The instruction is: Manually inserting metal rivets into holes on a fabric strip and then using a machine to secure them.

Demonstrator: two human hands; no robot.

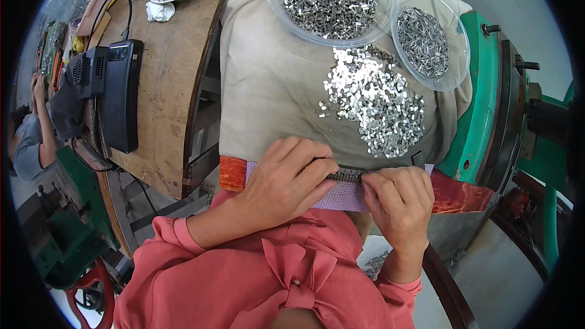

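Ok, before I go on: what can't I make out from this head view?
- Dark ridged strip, head view: the stretches under the left hand and right hand are hidden by fingers.
- Large clear tub, head view: far side cut off by the upper edge.
- Loose metal heap, head view: single pieces too small; glare washes some out.
- Co-worker's hands, head view: too small to tell what they hold.

My left forearm [219, 226] slants up and inward to my left hand [285, 173], its fingers bent and thumb pointing toward my right hand [399, 198], which curls nearby above my right wrist [409, 256].
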